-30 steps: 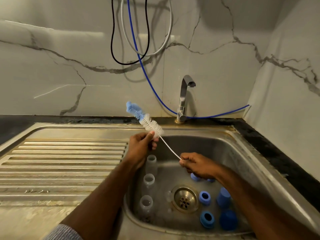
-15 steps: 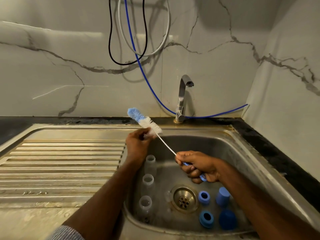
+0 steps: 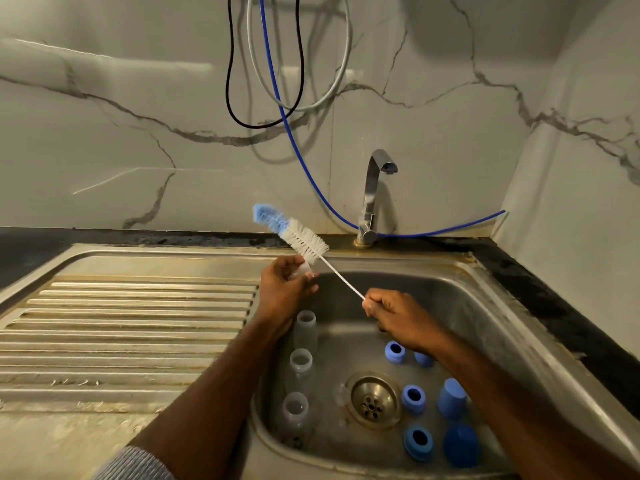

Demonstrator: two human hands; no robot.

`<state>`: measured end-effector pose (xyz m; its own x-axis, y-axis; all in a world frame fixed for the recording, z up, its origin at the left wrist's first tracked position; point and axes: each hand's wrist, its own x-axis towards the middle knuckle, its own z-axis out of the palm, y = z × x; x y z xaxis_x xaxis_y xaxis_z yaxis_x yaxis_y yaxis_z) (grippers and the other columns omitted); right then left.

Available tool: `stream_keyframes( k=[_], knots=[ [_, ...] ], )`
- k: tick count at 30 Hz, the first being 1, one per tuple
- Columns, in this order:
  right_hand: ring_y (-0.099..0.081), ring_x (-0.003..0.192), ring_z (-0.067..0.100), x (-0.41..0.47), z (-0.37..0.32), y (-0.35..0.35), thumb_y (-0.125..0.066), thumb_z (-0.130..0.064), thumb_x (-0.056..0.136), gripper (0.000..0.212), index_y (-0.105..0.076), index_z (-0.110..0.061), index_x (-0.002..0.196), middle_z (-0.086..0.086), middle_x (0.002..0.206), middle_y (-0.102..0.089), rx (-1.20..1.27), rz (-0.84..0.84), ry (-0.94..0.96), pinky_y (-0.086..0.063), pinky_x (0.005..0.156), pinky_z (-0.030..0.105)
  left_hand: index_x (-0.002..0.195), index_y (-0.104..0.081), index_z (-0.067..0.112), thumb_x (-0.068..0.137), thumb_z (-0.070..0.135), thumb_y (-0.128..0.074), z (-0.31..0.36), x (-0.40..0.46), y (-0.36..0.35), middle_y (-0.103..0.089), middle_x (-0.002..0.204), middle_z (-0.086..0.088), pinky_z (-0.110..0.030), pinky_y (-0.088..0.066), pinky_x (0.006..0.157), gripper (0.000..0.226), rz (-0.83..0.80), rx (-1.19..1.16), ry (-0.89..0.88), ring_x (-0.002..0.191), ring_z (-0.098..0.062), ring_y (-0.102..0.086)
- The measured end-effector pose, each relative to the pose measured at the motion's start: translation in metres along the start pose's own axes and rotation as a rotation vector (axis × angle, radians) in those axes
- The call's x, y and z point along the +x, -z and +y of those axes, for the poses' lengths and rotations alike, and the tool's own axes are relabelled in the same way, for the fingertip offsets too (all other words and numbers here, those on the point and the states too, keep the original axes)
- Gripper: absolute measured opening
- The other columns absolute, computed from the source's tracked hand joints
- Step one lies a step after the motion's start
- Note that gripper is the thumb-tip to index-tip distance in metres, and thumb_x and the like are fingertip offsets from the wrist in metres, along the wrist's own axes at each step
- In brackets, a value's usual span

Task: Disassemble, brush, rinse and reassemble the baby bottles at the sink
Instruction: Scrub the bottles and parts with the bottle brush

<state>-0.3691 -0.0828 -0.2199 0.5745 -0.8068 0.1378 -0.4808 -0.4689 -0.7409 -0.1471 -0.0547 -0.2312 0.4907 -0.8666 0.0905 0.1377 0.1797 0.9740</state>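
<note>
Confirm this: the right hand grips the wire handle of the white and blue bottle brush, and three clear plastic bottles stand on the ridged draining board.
Not quite. In the head view the three clear plastic bottles stand inside the steel sink basin, along its left wall, not on the ridged draining board. The right hand does grip the brush handle.

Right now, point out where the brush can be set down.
The ribbed drainboard left of the basin is bare. The basin floor is crowded: clear bottles line its left wall, blue rings and caps sit right of the drain.
</note>
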Motion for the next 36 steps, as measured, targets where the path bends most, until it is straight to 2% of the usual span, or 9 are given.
stream_keyframes(
  k=[5, 9, 11, 15, 19, 24, 30, 33, 36],
  knots=[
    [-0.046, 0.058, 0.003, 0.001, 0.004, 0.002, -0.049, -0.025, 0.103, 0.026, -0.058, -0.014, 0.08, -0.006, 0.064, -0.054, -0.109, 0.045, 0.072, -0.04, 0.059, 0.022, 0.108, -0.067, 0.021, 0.093, 0.006, -0.068, 0.003, 0.0, 0.003, -0.073, 0.104, -0.006, -0.033, -0.059, 0.077, 0.021, 0.001, 0.014, -0.048, 0.095, -0.021, -0.071],
    [-0.045, 0.057, 0.0, 0.0, 0.007, 0.003, -0.05, -0.024, 0.103, 0.025, -0.059, -0.012, 0.082, -0.009, 0.061, -0.052, -0.112, 0.006, 0.04, -0.038, 0.058, 0.017, 0.114, -0.066, 0.008, 0.095, 0.004, -0.063, 0.011, 0.001, 0.005, -0.074, 0.105, -0.009, -0.024, -0.054, 0.063, 0.02, 0.051, -0.266, 0.054, 0.089, -0.017, -0.07],
    [-0.044, 0.056, 0.0, 0.001, 0.007, 0.003, -0.05, -0.024, 0.103, 0.025, -0.059, -0.012, 0.082, -0.012, 0.06, -0.051, -0.089, -0.011, 0.031, -0.037, 0.058, 0.017, 0.113, -0.066, 0.008, 0.096, 0.006, -0.063, 0.012, 0.004, 0.005, -0.073, 0.108, -0.012, -0.028, -0.056, 0.069, 0.017, 0.084, -0.407, 0.105, 0.094, -0.02, -0.07],
    [-0.042, 0.057, 0.004, 0.001, 0.006, -0.003, -0.049, -0.023, 0.104, 0.027, -0.057, -0.009, 0.082, -0.007, 0.062, -0.049, 0.013, -0.039, 0.024, -0.038, 0.058, 0.022, 0.114, -0.064, 0.004, 0.097, 0.01, -0.062, 0.012, 0.004, 0.004, -0.075, 0.11, -0.014, -0.048, -0.059, 0.09, 0.019, 0.069, -0.599, 0.169, 0.106, -0.03, -0.072],
    [-0.041, 0.056, 0.008, 0.001, 0.006, -0.003, -0.049, -0.023, 0.103, 0.029, -0.055, -0.016, 0.076, -0.005, 0.061, -0.047, 0.065, -0.006, 0.025, -0.036, 0.056, 0.027, 0.119, -0.061, 0.0, 0.099, 0.006, -0.056, 0.014, 0.0, -0.004, -0.072, 0.115, -0.019, -0.044, -0.062, 0.085, 0.021, 0.05, -0.688, 0.196, 0.107, -0.032, -0.072],
    [-0.041, 0.056, 0.011, 0.002, 0.008, -0.002, -0.05, -0.024, 0.103, 0.03, -0.054, -0.022, 0.073, -0.004, 0.061, -0.047, 0.07, -0.009, 0.032, -0.037, 0.056, 0.031, 0.114, -0.065, 0.003, 0.099, 0.009, -0.057, 0.014, -0.001, -0.007, -0.076, 0.107, -0.016, -0.045, -0.059, 0.091, 0.017, 0.038, -0.668, 0.181, 0.105, -0.028, -0.073],
    [-0.043, 0.056, 0.007, 0.005, 0.002, -0.01, -0.049, -0.027, 0.104, 0.03, -0.051, -0.021, 0.074, -0.008, 0.059, -0.047, 0.035, 0.038, 0.05, -0.04, 0.058, 0.032, 0.117, -0.064, -0.004, 0.099, 0.009, -0.057, 0.005, -0.012, -0.022, -0.069, 0.095, -0.016, -0.042, -0.058, 0.095, 0.023, -0.079, -0.415, 0.125, 0.089, -0.022, -0.069],
    [-0.043, 0.057, 0.009, 0.003, 0.005, -0.003, -0.05, -0.026, 0.103, 0.03, -0.051, -0.021, 0.074, -0.007, 0.06, -0.048, 0.009, 0.071, 0.033, -0.041, 0.06, 0.034, 0.113, -0.065, -0.003, 0.099, 0.01, -0.058, 0.01, -0.013, -0.029, -0.069, 0.09, -0.014, -0.04, -0.06, 0.092, 0.02, -0.003, -0.45, 0.138, 0.085, -0.022, -0.069],
    [-0.045, 0.06, 0.009, -0.001, 0.012, 0.007, -0.05, -0.025, 0.103, 0.027, -0.057, -0.017, 0.078, -0.005, 0.063, -0.051, -0.05, -0.002, -0.001, -0.042, 0.062, 0.032, 0.106, -0.067, 0.002, 0.098, 0.012, -0.061, 0.015, -0.004, -0.011, -0.073, 0.093, -0.014, -0.036, -0.062, 0.082, 0.014, 0.122, -0.477, 0.122, 0.085, -0.021, -0.072]
  ],
)
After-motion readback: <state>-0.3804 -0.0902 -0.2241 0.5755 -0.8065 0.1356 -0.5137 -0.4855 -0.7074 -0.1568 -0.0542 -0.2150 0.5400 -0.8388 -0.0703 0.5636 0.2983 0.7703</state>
